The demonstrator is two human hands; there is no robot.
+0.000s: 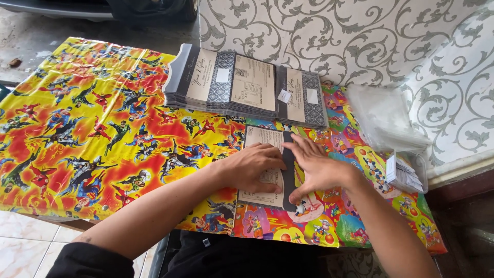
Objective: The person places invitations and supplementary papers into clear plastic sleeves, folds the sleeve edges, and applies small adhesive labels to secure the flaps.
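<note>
Both hands press flat and open on one card (263, 170), left hand (252, 167) beside right hand (314, 170), while card stacks (247, 85) beyond the fingertips look finished.

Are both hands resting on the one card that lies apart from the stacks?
Yes, the left hand and the right hand both press flat on the single card in front of the stacks.

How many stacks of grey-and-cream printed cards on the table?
2. A wide stack of grey-and-cream cards lies at the back centre; a narrower stack lies beside it, toward the patterned wall. One single card lies under both hands, apart from them.
</note>
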